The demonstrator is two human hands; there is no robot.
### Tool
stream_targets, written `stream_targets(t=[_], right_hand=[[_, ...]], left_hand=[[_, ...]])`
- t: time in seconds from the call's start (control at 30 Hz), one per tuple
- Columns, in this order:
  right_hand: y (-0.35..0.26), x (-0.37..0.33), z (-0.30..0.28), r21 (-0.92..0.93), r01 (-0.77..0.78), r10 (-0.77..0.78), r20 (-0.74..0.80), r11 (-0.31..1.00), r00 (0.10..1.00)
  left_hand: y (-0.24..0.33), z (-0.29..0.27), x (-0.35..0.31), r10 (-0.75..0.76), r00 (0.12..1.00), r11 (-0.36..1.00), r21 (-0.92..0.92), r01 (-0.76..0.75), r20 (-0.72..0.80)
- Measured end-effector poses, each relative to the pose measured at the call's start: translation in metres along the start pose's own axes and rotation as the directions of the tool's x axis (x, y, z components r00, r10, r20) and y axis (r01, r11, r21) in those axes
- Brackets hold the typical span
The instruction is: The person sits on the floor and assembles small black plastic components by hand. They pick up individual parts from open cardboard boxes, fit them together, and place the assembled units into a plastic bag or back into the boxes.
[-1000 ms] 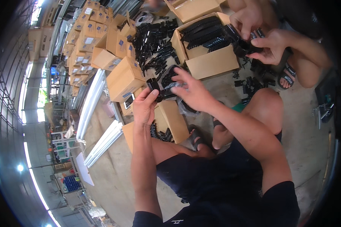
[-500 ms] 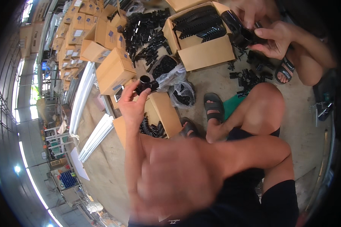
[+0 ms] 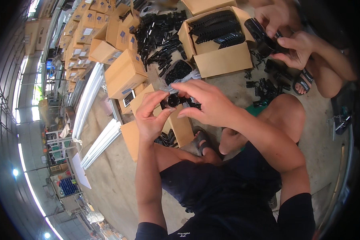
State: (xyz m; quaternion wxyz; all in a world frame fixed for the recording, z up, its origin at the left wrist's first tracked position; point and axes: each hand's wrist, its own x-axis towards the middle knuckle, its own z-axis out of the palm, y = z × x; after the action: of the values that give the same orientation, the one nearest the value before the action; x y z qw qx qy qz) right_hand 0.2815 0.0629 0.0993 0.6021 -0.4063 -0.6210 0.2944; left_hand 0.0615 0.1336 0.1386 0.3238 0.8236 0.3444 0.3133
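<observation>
In front of me, a black pipe fitting [image 3: 173, 100] is held up with its round hollow end showing. My left hand [image 3: 151, 114] grips it from the left between thumb and fingers. From the right, my right hand [image 3: 206, 102] closes its fingers and thumb around the fitting's other side, partly hiding it. Below both hands stands an open cardboard box [image 3: 184, 130] with several black parts [image 3: 167, 139] inside. Beside it lies a clear plastic bag [image 3: 178, 72] of small black pieces.
At the upper right another person's hands [image 3: 294, 46] hold a larger black fitting [image 3: 260, 38]. An open carton [image 3: 224, 62] of stacked black parts stands near them. Piles of black parts [image 3: 160, 38] lie on the floor, with stacked cartons [image 3: 84, 30] and white bars [image 3: 102, 144] to the left.
My right hand, blurred and low in front of me before, has risen to the fitting. My left hand has brought the fitting to the right and slightly down.
</observation>
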Motion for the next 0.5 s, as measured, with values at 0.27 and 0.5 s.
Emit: stream_targets(t=[0.27, 0.5], right_hand=[[0.028, 0.001, 0.015, -0.008, 0.121, -0.121, -0.002, 0.993, 0.993], [0.031, 0.002, 0.013, 0.085, 0.065, -0.061, -0.044, 0.994, 0.997]], left_hand=[[-0.009, 0.008, -0.005, 0.036, 0.999, 0.998, 0.056, -0.036, 0.008], [-0.002, 0.008, -0.002, 0.095, 0.995, 0.986, 0.136, -0.098, 0.029]])
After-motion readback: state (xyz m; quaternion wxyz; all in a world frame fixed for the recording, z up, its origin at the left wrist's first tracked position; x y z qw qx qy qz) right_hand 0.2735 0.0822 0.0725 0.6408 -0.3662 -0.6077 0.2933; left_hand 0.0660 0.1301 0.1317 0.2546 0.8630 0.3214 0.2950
